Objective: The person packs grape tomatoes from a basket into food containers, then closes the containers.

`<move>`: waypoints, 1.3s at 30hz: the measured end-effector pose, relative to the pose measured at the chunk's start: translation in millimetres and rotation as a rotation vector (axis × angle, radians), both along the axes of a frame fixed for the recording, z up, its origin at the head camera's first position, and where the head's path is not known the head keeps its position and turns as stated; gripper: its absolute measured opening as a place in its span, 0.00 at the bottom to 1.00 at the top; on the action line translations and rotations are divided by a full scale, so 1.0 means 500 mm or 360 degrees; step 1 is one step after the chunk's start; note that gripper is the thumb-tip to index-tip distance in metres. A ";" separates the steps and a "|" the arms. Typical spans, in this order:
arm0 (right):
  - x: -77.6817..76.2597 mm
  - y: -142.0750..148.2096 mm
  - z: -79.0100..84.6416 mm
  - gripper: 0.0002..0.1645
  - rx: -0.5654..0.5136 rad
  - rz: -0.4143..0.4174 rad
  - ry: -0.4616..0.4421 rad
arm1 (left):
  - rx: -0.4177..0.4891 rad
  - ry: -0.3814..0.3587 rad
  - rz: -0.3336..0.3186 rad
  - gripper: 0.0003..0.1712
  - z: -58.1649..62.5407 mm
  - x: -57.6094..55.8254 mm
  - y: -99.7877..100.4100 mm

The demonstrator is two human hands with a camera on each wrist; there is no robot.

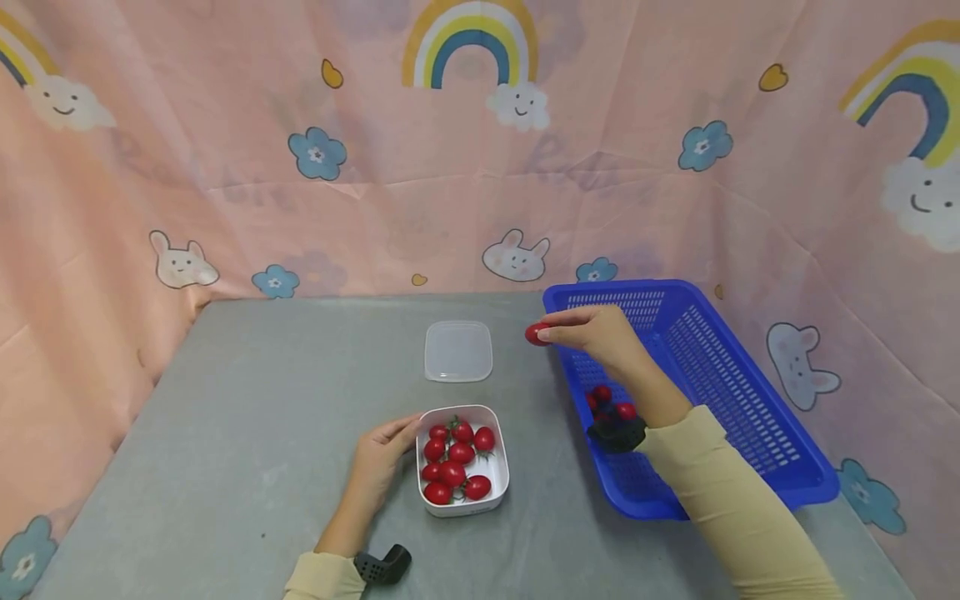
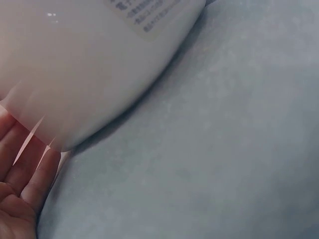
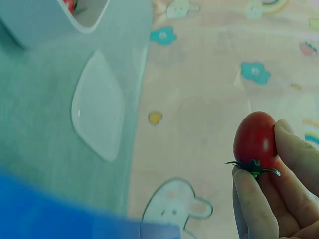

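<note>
My right hand [image 1: 600,333] pinches a red cherry tomato [image 3: 256,139] between thumb and fingertips, above the left rim of the blue basket [image 1: 720,367]. Green sepals show on its lower end in the right wrist view. My left hand [image 1: 378,458] rests against the left side of a white square container [image 1: 495,498], its fingers [image 2: 42,174] nearly straight along the wall. Several cherry tomatoes [image 1: 452,473] lie inside that container, some with green stems. A few more tomatoes [image 1: 626,410] sit in the basket, partly hidden by the right wrist's black device.
A translucent square lid [image 1: 458,352] lies flat on the grey table [image 1: 262,400] behind the container. The basket stands along the table's right side, its long wall slanting toward the front right. A pink patterned curtain [image 1: 360,208] hangs at the back and sides.
</note>
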State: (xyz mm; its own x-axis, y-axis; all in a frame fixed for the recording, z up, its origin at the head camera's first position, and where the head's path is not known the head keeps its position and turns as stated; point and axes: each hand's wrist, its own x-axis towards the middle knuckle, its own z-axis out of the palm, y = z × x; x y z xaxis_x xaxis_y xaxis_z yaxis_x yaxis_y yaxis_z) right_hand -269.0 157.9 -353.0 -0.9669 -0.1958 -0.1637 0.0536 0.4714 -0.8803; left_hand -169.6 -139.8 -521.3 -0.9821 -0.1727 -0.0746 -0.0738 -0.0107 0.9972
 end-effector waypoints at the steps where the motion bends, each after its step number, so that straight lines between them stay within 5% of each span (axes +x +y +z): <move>1: 0.004 -0.006 0.000 0.27 -0.0004 -0.0003 -0.0011 | 0.0006 -0.0006 -0.0002 0.17 -0.001 0.000 0.000; 22: 0.098 -0.096 -0.030 0.19 -0.0067 0.0061 0.0002 | 0.0006 -0.0024 -0.0010 0.17 0.003 0.004 0.000; 39: 0.162 -0.170 -0.064 0.14 -0.0151 -0.0009 0.0023 | -0.0011 -0.0034 -0.0014 0.17 0.007 0.005 0.000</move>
